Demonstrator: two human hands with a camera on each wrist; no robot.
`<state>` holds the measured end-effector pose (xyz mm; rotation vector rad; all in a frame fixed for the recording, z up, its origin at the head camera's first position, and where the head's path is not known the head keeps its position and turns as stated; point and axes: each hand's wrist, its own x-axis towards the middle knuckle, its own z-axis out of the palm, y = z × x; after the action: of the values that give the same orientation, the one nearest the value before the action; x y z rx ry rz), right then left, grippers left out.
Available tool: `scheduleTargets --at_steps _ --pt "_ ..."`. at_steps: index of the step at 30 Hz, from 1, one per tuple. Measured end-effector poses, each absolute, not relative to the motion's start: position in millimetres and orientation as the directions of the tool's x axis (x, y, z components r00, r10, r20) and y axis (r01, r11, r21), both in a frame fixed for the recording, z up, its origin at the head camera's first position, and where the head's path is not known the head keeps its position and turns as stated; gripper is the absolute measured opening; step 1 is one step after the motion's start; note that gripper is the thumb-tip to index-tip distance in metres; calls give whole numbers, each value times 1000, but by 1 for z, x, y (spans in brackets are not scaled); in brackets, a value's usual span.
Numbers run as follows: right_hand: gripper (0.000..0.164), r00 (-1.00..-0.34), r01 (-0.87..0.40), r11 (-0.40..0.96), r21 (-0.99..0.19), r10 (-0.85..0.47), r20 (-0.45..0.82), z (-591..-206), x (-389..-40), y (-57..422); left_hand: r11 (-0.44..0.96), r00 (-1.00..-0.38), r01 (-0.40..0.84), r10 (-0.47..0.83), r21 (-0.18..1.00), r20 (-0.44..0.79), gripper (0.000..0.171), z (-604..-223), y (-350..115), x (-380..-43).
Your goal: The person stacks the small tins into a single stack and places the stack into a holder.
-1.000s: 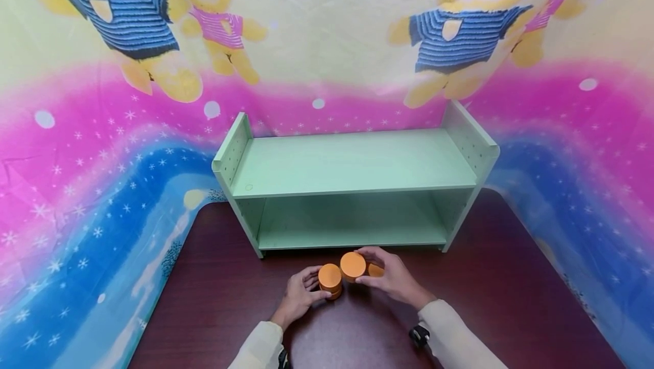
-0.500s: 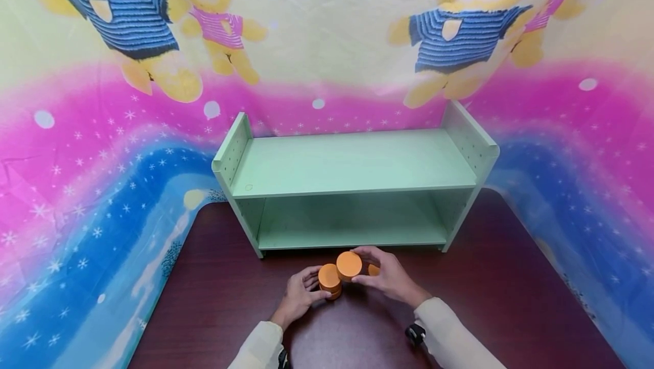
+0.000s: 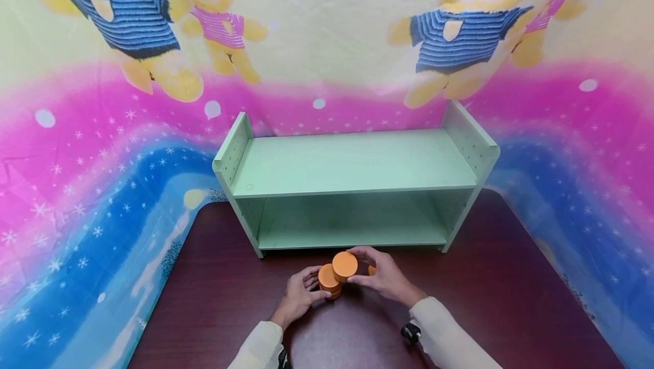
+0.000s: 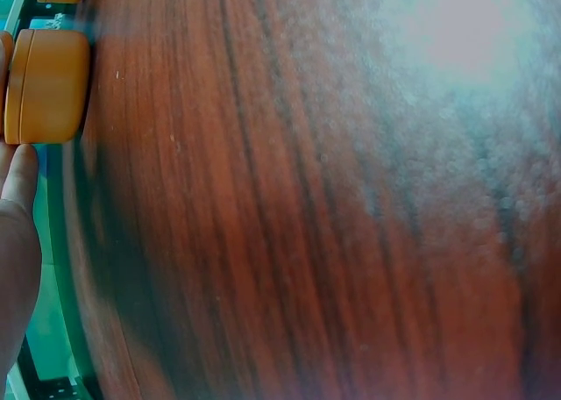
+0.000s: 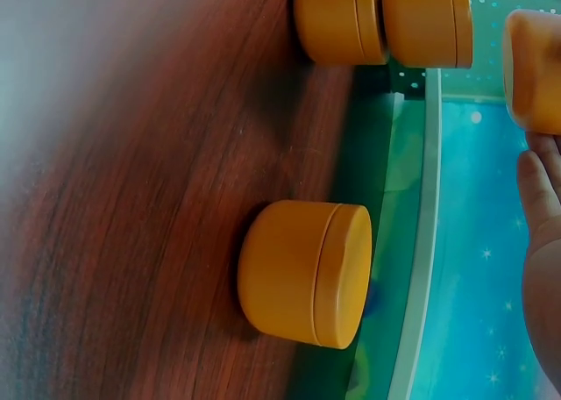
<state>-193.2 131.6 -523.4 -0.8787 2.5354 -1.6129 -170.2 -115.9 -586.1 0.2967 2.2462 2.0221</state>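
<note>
Several small orange jars with round lids are in view. My left hand [image 3: 300, 294] holds a stack of two on the table, thumb in front and fingers behind; the upper jar [image 3: 327, 276] covers most of the lower jar [image 4: 54, 88]. Raised in my right hand [image 3: 384, 273] is another jar [image 3: 344, 265], pinched between thumb and fingers. From the head camera it overlaps the stack's right edge, while the right wrist view shows a gap between them. One more jar [image 5: 298, 273] stands upright on the table, partly hidden behind my right fingers in the head view.
A pale green two-tier shelf [image 3: 352, 162] stands on the dark red wooden table [image 3: 225, 301], just beyond the hands. Behind and to both sides hangs a printed cloth [image 3: 317, 45] with bears and snowflakes.
My right hand has carried its jar leftward, from beside the stack to overlapping the stack's edge in the head view. The left hand and the stack have barely moved.
</note>
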Motion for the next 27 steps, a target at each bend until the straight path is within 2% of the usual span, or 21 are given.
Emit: scheduleTargets --at_steps 27 --pt "55 -827 -467 266 -843 -470 310 -527 -195 116 98 -971 90 229 991 66 61 -590 -117 -172"
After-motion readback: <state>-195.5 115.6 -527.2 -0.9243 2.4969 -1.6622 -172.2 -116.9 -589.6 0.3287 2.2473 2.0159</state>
